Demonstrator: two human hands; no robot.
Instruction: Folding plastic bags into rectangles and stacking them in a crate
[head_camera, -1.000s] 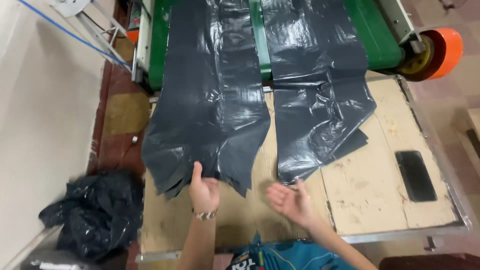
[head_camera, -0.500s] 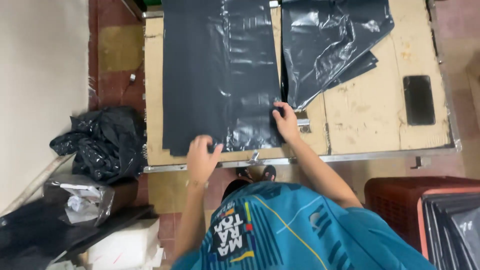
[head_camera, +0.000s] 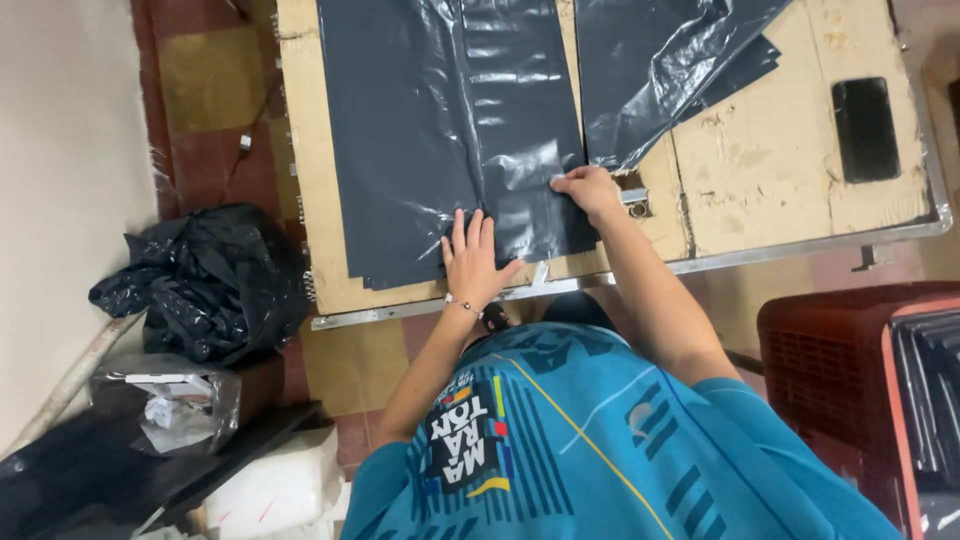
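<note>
We observe a stack of dark plastic sheets (head_camera: 450, 130) lying flat on the worn tabletop (head_camera: 760, 170), its near edge close to the metal rim (head_camera: 800, 245) at the front of the tabletop. Our left hand (head_camera: 472, 258) rests palm-down on the near edge of the stack, fingers spread and extended; its grip is wide and flat, pressing rather than closing on anything. A thin bracelet (head_camera: 458, 303) sits at that wrist. Our right hand (head_camera: 588, 188) lies on the stack's right near corner, fingers curled in a narrow grip on the sheet edge; we cannot tell whether it pinches the plastic or only presses it.

A second, more crumpled stack of dark sheets (head_camera: 660, 70) lies just beside the first, to its right, slightly overlapping its edge. A black phone (head_camera: 866, 128) lies well apart on the right side of the tabletop.

On the floor to the left, a heap of crumpled black plastic (head_camera: 205, 280) sits near the tabletop's corner, with a clear bag of scraps (head_camera: 165, 400) below it. A red crate (head_camera: 830, 370) stands at the right. Our teal shirt (head_camera: 600, 450) fills the lower frame.
</note>
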